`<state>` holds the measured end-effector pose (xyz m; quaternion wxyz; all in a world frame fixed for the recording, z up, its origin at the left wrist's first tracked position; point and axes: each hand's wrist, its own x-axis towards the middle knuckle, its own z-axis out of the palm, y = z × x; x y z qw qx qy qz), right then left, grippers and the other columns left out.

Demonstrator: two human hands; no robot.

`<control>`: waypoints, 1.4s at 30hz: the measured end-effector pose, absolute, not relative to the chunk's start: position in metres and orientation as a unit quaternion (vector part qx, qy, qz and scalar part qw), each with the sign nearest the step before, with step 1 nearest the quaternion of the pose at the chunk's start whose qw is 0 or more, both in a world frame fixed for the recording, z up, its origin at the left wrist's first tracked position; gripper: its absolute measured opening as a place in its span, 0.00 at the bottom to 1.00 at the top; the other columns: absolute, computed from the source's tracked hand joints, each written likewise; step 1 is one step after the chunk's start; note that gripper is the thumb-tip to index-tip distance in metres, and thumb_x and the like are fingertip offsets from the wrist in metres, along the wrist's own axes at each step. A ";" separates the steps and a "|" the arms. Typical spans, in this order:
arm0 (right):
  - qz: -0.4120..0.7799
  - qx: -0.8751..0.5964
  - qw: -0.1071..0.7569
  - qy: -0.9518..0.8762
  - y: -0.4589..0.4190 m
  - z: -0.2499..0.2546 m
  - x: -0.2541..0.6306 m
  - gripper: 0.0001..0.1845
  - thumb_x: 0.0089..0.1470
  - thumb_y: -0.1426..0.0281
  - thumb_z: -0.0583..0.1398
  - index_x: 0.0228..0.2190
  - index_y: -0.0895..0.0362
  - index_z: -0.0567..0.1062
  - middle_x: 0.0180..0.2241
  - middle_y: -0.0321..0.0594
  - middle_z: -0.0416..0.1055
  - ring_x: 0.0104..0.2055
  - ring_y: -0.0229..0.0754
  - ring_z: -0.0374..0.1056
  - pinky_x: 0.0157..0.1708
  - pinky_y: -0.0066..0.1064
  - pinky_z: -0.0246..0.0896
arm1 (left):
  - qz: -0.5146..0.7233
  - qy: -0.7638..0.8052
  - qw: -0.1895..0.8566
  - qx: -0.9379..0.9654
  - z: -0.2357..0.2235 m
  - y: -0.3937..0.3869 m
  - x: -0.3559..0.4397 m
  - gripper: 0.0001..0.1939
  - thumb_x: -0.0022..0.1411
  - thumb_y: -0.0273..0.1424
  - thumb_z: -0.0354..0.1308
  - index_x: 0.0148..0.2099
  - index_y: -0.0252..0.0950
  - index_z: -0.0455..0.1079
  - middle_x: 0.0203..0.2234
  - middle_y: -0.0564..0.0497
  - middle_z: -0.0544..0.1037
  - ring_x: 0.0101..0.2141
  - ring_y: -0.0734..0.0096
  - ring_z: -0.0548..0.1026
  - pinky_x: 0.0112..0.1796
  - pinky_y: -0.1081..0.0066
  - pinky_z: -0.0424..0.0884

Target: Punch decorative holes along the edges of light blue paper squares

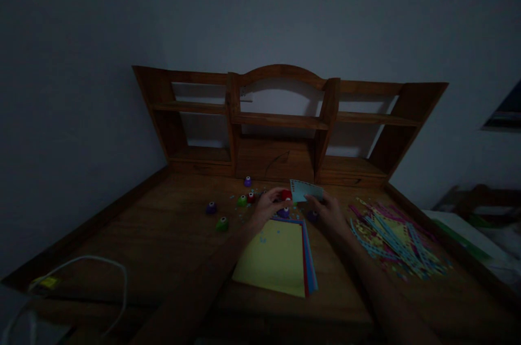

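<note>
My left hand (270, 205) is closed round a small red craft punch (286, 195), its thumb and fingers on either side. Pinched in my right hand (329, 210) is a light blue piece of paper (301, 190) with a row of punched holes along its edges. The paper's left edge is close beside the red punch; whether it sits in the slot I cannot tell. Below both hands lies a stack of coloured sheets with a yellow sheet (273, 258) on top and a few blue scraps on it. A purple punch (284, 212) stands between the hands.
More punches lie about, among them a green one (222, 224) and a purple one (210, 208). Cut paper strips (396, 242) are heaped at the right. A wooden shelf unit (280, 119) stands at the back. A white cable (89, 258) loops at the left front.
</note>
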<state>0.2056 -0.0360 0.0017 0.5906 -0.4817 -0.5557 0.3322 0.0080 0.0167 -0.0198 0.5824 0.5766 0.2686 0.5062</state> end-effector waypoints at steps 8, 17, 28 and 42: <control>0.248 -0.482 0.569 -0.619 -0.031 -0.007 0.211 0.14 0.50 0.57 0.61 0.34 0.53 0.79 0.36 0.40 0.75 0.38 0.46 0.68 0.39 0.36 0.61 | 0.495 0.262 0.576 0.596 -0.022 0.016 0.009 0.26 0.44 0.27 0.70 0.49 0.36 0.73 0.44 0.44 0.77 0.42 0.61 0.74 0.44 0.63 0.69; 0.232 -0.471 0.570 -0.633 -0.030 -0.006 0.215 0.15 0.53 0.58 0.59 0.37 0.53 0.78 0.38 0.41 0.73 0.42 0.48 0.67 0.41 0.36 0.61 | 0.484 0.266 0.570 0.609 -0.018 0.009 0.005 0.26 0.47 0.28 0.69 0.51 0.39 0.72 0.46 0.44 0.76 0.43 0.60 0.74 0.44 0.62 0.69; 0.202 -0.492 0.532 -0.659 -0.026 -0.013 0.216 0.17 0.52 0.56 0.61 0.34 0.56 0.78 0.35 0.43 0.75 0.38 0.47 0.69 0.37 0.35 0.62 | 0.504 0.270 0.587 0.573 -0.023 0.015 0.012 0.23 0.42 0.26 0.71 0.43 0.34 0.72 0.40 0.45 0.78 0.40 0.64 0.75 0.44 0.64 0.69; 0.265 -0.514 0.495 -0.649 -0.025 -0.018 0.215 0.23 0.51 0.52 0.60 0.32 0.62 0.77 0.29 0.43 0.74 0.30 0.45 0.67 0.31 0.33 0.62 | 0.491 0.277 0.587 0.581 -0.012 0.006 0.010 0.21 0.42 0.29 0.72 0.40 0.34 0.71 0.36 0.47 0.78 0.37 0.67 0.75 0.40 0.69 0.70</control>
